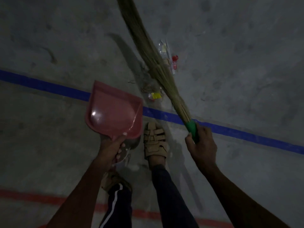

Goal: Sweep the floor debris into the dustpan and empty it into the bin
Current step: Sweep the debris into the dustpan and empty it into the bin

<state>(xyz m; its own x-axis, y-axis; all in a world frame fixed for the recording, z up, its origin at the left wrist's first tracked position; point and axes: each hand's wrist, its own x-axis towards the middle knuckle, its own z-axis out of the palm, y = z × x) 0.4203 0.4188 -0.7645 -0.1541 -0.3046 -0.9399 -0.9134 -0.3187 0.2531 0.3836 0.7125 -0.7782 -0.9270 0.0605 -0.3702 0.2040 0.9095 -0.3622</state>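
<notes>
Left hand (113,150) gripped the handle of one pink dustpan (113,112), fingers curled round it, thumb on top; pan was held off the floor, mouth toward 12 o'clock, across the blue floor line (230,129). Right hand (201,145) wrapped round the green handle (191,129) of one grass broom (148,51), whose bristles ran up toward 11 o'clock and out of frame. Debris (153,93) lay between pan and broom, just at 2 o'clock of the pan: a yellow wrapper and brownish scraps. More litter (171,58), clear plastic and red bits, sat on the broom's far side. Bare concrete floor (49,38) spread wide at 9 and 3 o'clock. Two sandalled feet (154,140) stood at 6 o'clock; one red line (32,196) ran behind them.
</notes>
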